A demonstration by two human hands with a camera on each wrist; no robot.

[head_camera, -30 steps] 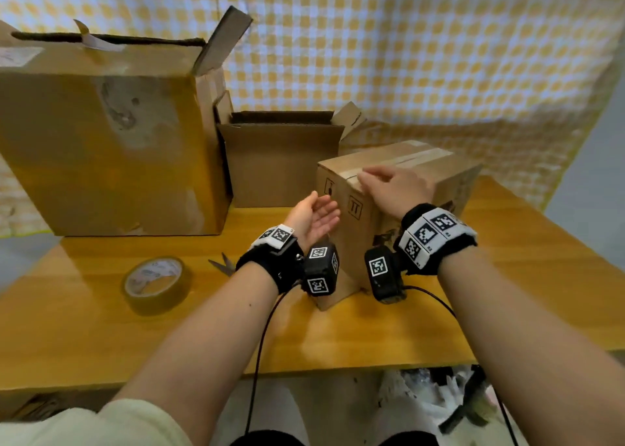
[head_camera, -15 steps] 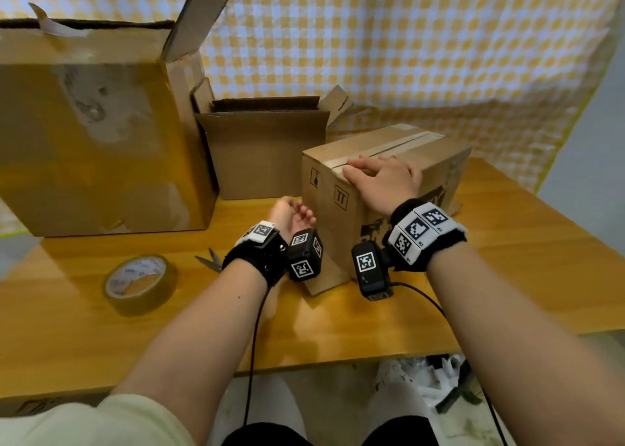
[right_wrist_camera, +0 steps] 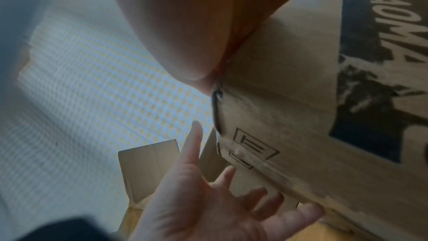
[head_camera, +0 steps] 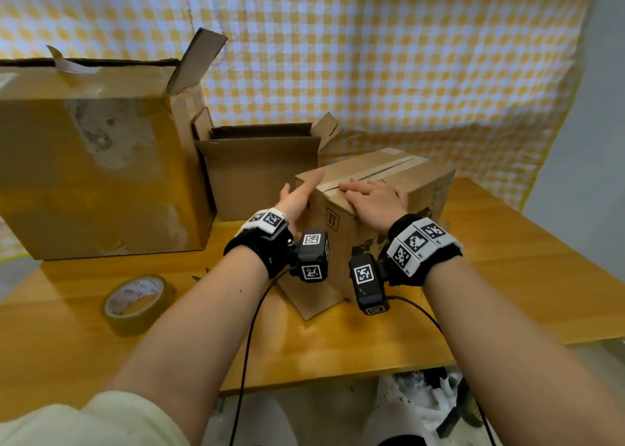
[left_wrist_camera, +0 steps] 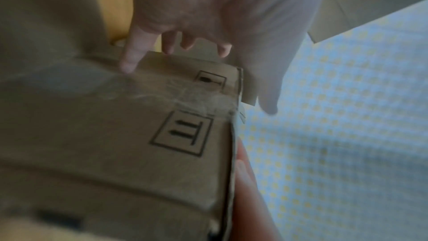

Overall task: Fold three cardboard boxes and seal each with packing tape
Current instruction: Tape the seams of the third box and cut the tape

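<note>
Two hands on the small taped box (head_camera: pixel 382 188). Right hand (head_camera: pixel 373 198) flat, fingers straight, pressing the tape seam (head_camera: pixel 378 174) beneath it; left hand (head_camera: pixel 297 197) open, fingers extended beside the near corner. Risk: uneven pressure leaves the tape end under the fingertips lifting, or slides the box.
</note>
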